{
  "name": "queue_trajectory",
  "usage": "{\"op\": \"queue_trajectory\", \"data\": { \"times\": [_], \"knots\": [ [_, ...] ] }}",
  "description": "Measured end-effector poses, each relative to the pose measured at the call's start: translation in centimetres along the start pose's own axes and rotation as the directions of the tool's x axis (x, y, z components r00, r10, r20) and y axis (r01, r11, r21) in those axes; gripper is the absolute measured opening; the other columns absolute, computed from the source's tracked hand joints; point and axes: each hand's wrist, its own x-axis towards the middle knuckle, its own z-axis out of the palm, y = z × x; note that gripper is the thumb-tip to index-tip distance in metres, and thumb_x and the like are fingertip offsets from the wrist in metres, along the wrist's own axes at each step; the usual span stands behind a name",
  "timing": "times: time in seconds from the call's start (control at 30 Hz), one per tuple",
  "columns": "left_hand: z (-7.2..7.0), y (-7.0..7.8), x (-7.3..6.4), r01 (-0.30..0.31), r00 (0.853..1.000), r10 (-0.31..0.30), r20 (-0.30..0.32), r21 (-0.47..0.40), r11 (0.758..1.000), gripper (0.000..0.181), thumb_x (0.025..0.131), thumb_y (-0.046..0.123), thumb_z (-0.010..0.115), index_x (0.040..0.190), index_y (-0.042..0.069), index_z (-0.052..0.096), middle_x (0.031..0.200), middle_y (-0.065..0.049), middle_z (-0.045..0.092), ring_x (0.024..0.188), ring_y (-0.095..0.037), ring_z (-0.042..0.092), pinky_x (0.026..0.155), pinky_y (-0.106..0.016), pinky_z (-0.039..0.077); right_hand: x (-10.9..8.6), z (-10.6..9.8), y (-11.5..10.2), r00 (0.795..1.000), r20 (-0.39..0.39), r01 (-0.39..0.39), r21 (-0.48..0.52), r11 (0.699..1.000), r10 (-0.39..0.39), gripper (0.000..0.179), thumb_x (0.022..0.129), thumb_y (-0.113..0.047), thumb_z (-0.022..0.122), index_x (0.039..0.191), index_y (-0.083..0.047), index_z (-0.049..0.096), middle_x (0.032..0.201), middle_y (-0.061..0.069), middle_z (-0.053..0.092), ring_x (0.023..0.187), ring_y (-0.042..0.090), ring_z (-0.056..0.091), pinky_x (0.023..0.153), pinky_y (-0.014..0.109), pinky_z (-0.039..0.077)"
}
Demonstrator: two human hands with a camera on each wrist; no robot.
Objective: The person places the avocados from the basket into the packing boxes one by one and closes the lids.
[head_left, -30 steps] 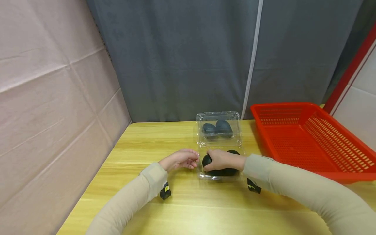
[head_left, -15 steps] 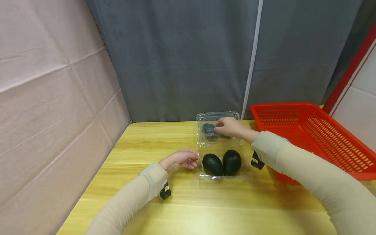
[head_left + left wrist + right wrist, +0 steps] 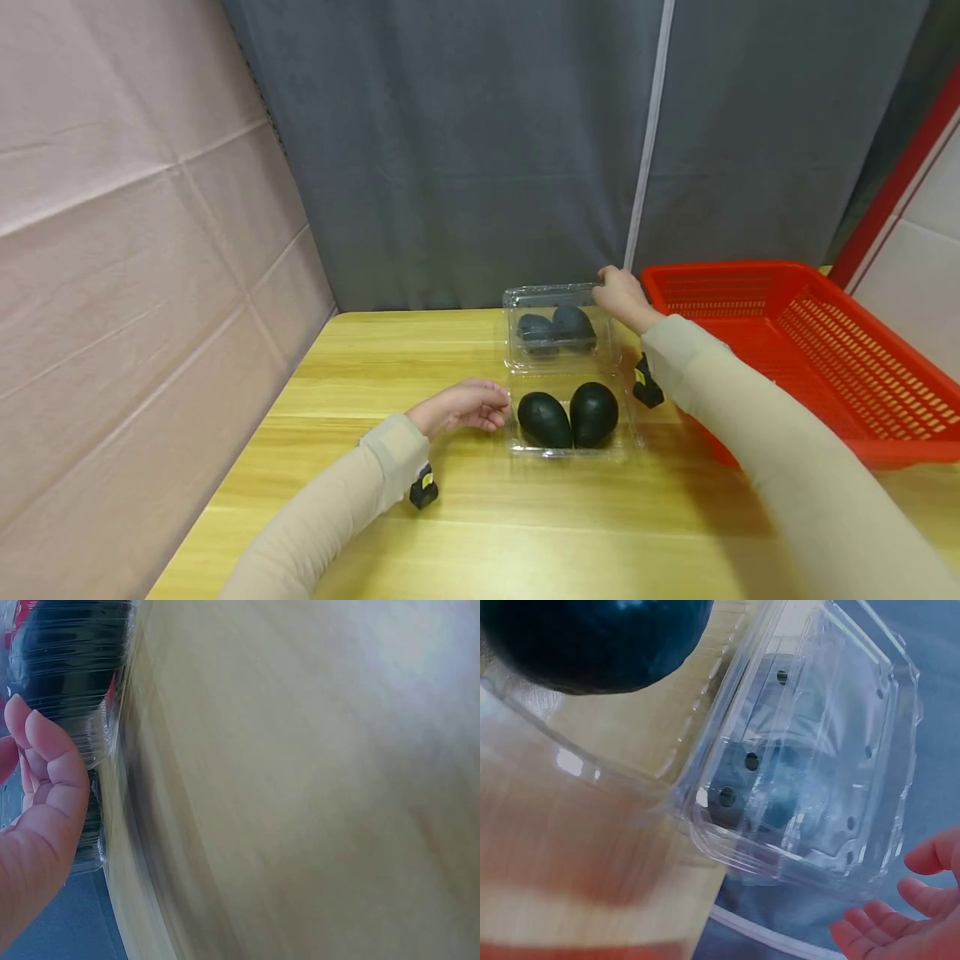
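Observation:
Two dark green avocados (image 3: 594, 414) lie side by side in the base of a clear plastic clamshell box (image 3: 555, 452). Its hinged lid (image 3: 558, 292) stands raised at the back, with two dark rounded shapes (image 3: 573, 325) showing through it. At the lid's upper right corner is my right hand (image 3: 624, 298); the right wrist view shows its fingers (image 3: 889, 922) spread close to the lid's edge, holding nothing. My left hand (image 3: 463, 407) stays at the box's left side, its relaxed fingertips right at the rim, near an avocado (image 3: 75, 652).
A large red plastic basket (image 3: 757, 271) stands to the right of the box, under my right forearm. A grey curtain (image 3: 465, 167) hangs along the table's back edge. Pale cloth (image 3: 150, 292) covers the left side.
My right hand has left the left avocado in the base, passed in front of the lid and reached the lid's upper right corner. The left hand keeps its place.

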Motion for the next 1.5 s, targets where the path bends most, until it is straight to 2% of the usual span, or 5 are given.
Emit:
{"op": "queue_trajectory", "data": {
  "times": [0.77,1.0,1.13,1.4,1.5],
  "knots": [
    [0.0,0.1,-0.1,0.003,1.000,-0.003,0.000,0.011,1.000,0.010,0.092,0.007,0.047,0.084,0.008,0.052,0.071,0.000,0.058,0.057,-0.008,0.054,0.056,-0.020,0.048,-0.3,0.3,0.8,0.994,0.042,-0.104,0.192,0.976,0.098,0.046,0.091,-0.014,0.037,0.130,0.010,0.036,0.132,0.028,0.040,0.110,0.039,0.043,0.098,0.049,0.037],
    [0.0,0.1,-0.1,0.008,1.000,-0.008,-0.004,0.020,1.000,0.011,0.091,0.006,0.047,0.082,0.008,0.052,0.071,0.000,0.057,0.057,-0.008,0.054,0.057,-0.020,0.048,-1.0,-0.8,0.0,0.993,-0.022,-0.111,0.215,0.970,0.118,0.024,0.090,-0.017,0.035,0.082,0.001,0.049,0.072,0.010,0.047,0.064,0.023,0.041,0.056,0.031,0.038],
    [-0.1,0.0,0.1,0.010,1.000,-0.010,-0.004,0.018,1.000,0.011,0.091,0.005,0.047,0.082,0.008,0.052,0.071,0.000,0.058,0.057,-0.007,0.054,0.056,-0.020,0.048,-1.7,-1.8,-0.4,0.992,-0.076,-0.084,0.185,0.979,0.099,0.028,0.090,-0.020,0.032,0.069,-0.006,0.043,0.058,0.003,0.039,0.054,0.019,0.035,0.050,0.029,0.033],
    [0.0,0.0,0.0,0.010,1.000,-0.010,-0.009,0.022,1.000,0.011,0.092,0.006,0.046,0.083,0.008,0.052,0.071,0.001,0.057,0.056,-0.007,0.054,0.055,-0.020,0.048,-4.6,-3.8,-0.6,0.987,-0.139,0.097,0.127,0.987,-0.079,0.037,0.097,-0.016,0.029,0.118,0.005,0.051,0.094,0.022,0.059,0.079,0.030,0.053,0.076,0.044,0.047],
    [0.0,0.0,-0.2,0.010,1.000,-0.010,-0.013,0.029,1.000,0.009,0.093,0.007,0.046,0.086,0.007,0.052,0.071,0.001,0.057,0.055,-0.007,0.054,0.055,-0.019,0.048,-6.0,-4.4,-0.7,0.986,-0.120,0.125,0.103,0.987,-0.112,0.035,0.094,-0.012,0.031,0.119,0.004,0.049,0.095,0.022,0.060,0.069,0.027,0.051,0.063,0.038,0.046]
  ]
}}
